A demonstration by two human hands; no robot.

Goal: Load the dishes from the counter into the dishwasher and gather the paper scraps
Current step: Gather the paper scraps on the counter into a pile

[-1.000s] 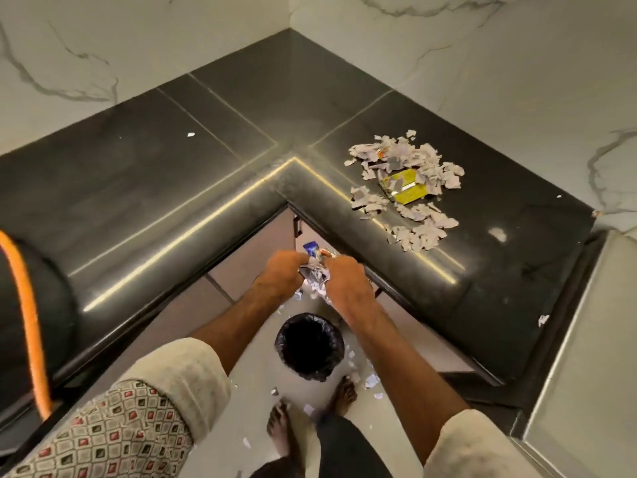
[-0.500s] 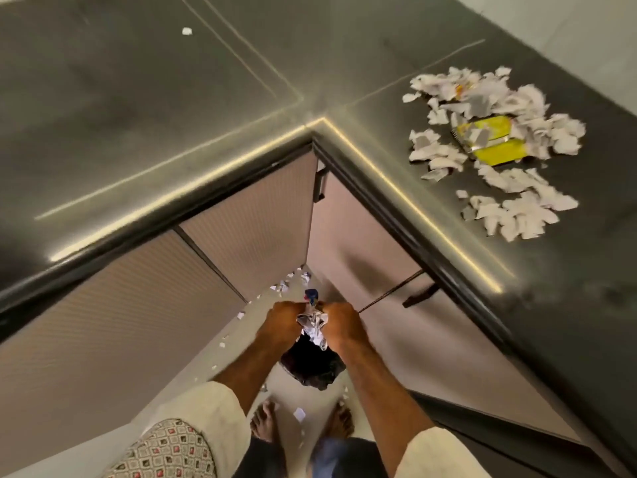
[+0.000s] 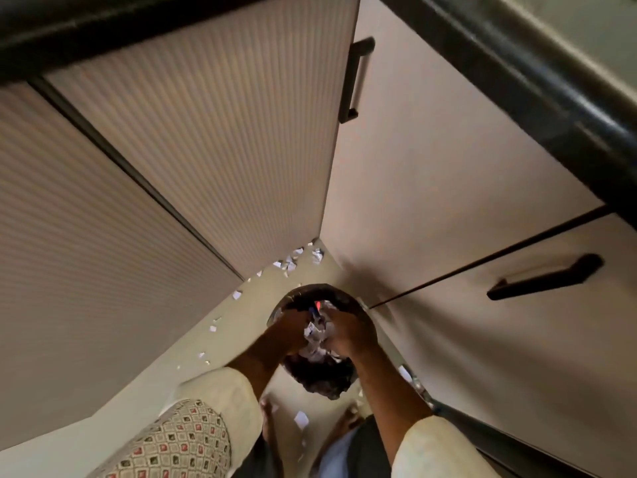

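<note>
My left hand (image 3: 287,331) and my right hand (image 3: 346,334) are pressed together around a bunch of torn paper scraps (image 3: 315,334), white with bits of blue and red. They hold it right over the mouth of a small bin lined with a black bag (image 3: 322,377) that stands on the floor in the cabinet corner. Loose paper scraps (image 3: 289,262) lie on the floor by the corner, and more are scattered along the left cabinet base. A single scrap (image 3: 301,419) lies between my bare feet. The counter top is out of view.
Ribbed beige cabinet doors (image 3: 172,174) rise on the left and smooth ones (image 3: 448,219) on the right, each with a black handle (image 3: 355,79). A black counter edge (image 3: 517,81) runs overhead at the top right. The pale floor strip (image 3: 206,370) between the cabinets is narrow.
Both hands have gone down with the bunch of scraps from above the bin to its mouth. My view has dropped below the counter, so the scrap pile on it is gone from sight.
</note>
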